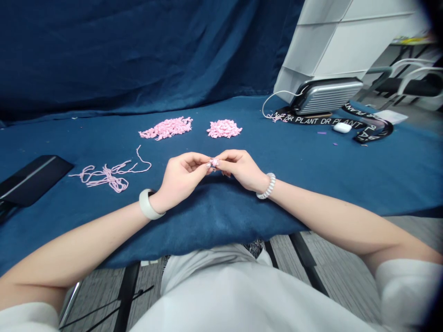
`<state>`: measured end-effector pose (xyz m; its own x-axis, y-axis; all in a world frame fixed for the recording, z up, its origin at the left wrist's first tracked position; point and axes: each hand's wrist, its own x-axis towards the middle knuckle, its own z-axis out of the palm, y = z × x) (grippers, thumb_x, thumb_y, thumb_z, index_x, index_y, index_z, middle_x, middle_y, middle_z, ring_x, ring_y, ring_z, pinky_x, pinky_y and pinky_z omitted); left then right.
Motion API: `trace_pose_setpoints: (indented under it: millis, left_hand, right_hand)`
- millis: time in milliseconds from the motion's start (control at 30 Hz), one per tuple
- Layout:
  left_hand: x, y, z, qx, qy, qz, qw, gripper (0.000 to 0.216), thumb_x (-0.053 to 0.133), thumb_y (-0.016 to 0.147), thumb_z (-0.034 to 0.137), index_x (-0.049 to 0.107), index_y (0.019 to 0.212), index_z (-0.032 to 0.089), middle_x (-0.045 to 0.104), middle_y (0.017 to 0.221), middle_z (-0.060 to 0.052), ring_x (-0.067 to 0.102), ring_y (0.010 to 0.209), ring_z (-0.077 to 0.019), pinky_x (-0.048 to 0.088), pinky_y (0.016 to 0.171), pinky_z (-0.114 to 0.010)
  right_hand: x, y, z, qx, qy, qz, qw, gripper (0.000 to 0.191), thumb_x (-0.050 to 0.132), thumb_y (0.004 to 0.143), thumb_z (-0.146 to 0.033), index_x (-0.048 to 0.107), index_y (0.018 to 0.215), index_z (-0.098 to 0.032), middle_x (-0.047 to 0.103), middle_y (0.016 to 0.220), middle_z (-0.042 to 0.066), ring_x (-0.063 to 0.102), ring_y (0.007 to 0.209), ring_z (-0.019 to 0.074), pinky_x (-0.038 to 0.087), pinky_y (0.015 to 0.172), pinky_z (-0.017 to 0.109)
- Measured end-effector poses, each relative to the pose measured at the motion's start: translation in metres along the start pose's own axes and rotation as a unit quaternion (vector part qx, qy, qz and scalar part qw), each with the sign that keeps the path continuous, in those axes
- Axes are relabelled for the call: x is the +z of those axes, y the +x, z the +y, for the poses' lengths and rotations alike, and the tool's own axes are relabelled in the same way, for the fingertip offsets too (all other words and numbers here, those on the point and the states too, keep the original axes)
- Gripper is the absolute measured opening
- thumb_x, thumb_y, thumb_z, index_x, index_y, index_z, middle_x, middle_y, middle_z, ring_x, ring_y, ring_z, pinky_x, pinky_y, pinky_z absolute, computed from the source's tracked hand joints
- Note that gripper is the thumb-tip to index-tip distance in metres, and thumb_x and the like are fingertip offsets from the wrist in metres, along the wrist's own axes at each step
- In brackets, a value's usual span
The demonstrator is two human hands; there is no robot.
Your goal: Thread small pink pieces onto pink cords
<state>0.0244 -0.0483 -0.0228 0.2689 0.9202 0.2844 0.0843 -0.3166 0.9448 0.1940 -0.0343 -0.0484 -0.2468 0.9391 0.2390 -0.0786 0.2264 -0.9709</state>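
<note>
A slip of the small pink piece (214, 162) is judged possible, since it is pinched only by the fingertips of the left hand (180, 179) and right hand (242, 169), above the blue cloth (207, 219) near its front edge; it could be lost to the floor (349, 267). Both hands are angled inward, fingertips meeting, thumbs nearer the body.

An office-like room — white-framed chair (425, 86), grey striped floor (341, 263).
</note>
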Motion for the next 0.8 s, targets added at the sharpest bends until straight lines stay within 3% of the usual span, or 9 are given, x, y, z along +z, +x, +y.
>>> trace_pose_setpoints:
  millis: [300, 533, 800]
  left_hand:
    - [-0.0012, -0.0009, -0.0038, -0.038, -0.089, -0.008, 0.995, 0.016, 0.068, 0.073, 0.024, 0.067, 0.085, 0.013, 0.069, 0.078, -0.004, 0.066, 0.074, -0.0144, 0.055, 0.075, -0.028]
    - [-0.0009, -0.0013, -0.0016, -0.042, -0.06, 0.001, 0.997, 0.017, 0.071, 0.07, 0.025, 0.067, 0.08, 0.012, 0.069, 0.075, -0.005, 0.066, 0.072, -0.0149, 0.055, 0.074, -0.028]
    - [-0.0004, -0.0008, -0.0034, -0.056, -0.101, 0.004, 0.993, 0.015, 0.07, 0.071, 0.025, 0.065, 0.078, 0.012, 0.068, 0.073, -0.004, 0.066, 0.073, -0.0143, 0.056, 0.075, -0.029]
  right_hand:
    - [0.0007, -0.0006, -0.0021, 0.002, 0.003, 0.0, 1.0, 0.024, 0.071, 0.069, -0.036, 0.07, 0.077, -0.013, 0.061, 0.059, 0.0, 0.043, 0.048, 0.006, 0.033, 0.045, 0.021]
    - [0.001, 0.0, 0.0001, 0.012, 0.017, 0.004, 1.0, 0.024, 0.073, 0.067, -0.036, 0.07, 0.076, -0.014, 0.06, 0.057, -0.001, 0.044, 0.048, 0.0064, 0.032, 0.045, 0.021]
    - [0.0005, 0.0007, -0.0016, 0.014, 0.028, -0.002, 0.999, 0.023, 0.072, 0.067, -0.035, 0.071, 0.076, -0.014, 0.064, 0.063, 0.001, 0.044, 0.049, 0.0063, 0.032, 0.045, 0.021]
